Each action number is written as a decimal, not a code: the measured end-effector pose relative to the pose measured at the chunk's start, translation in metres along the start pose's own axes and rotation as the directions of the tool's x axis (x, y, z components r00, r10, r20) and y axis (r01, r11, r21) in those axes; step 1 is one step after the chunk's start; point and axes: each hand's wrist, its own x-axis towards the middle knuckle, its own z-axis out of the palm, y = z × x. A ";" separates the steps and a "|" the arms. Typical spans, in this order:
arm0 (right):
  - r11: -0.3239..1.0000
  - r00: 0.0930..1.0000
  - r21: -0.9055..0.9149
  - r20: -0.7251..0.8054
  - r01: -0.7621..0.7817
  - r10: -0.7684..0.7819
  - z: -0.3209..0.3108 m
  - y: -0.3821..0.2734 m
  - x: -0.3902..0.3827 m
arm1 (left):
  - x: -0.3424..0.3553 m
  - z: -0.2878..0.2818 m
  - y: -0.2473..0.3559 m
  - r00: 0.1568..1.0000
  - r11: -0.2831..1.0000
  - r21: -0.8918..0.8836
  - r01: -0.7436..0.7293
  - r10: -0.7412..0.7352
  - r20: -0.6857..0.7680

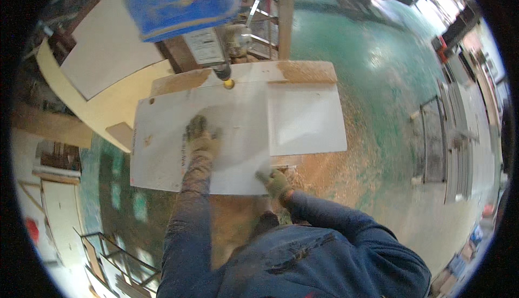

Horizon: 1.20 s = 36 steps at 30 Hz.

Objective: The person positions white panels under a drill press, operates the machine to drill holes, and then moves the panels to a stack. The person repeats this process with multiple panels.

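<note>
A large white panel lies in front of me on a work table edged with bare brown board. My left hand, in a dusty work glove with dark fingertips, rests on the panel with fingers spread. At the near right corner of the panel, my gloved right hand holds its edge, the thumb side on top; its lower fingers are hidden. A dark tool spindle with a yellow tip stands at the panel's far edge. To the right shows a lighter white surface, partly beside the panel.
A blue plastic bin sits above the far side of the table. Pale yellow board extends at the left. Sawdust covers the green floor on the right. A metal frame stands near stacked grey boards.
</note>
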 end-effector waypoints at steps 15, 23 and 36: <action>0.993 0.986 0.035 0.114 0.116 -0.119 0.044 -0.017 0.001 | 0.019 -0.004 -0.047 0.999 0.994 0.108 -0.034 0.031 0.028; 0.985 0.983 0.040 0.074 0.165 -0.168 0.039 -0.015 -0.002 | 0.020 0.000 -0.044 0.999 0.989 0.141 -0.049 0.047 0.020; 0.992 0.995 0.092 0.056 0.081 -0.086 0.031 -0.021 -0.014 | 0.020 0.001 -0.035 0.995 0.988 0.157 -0.002 -0.013 0.095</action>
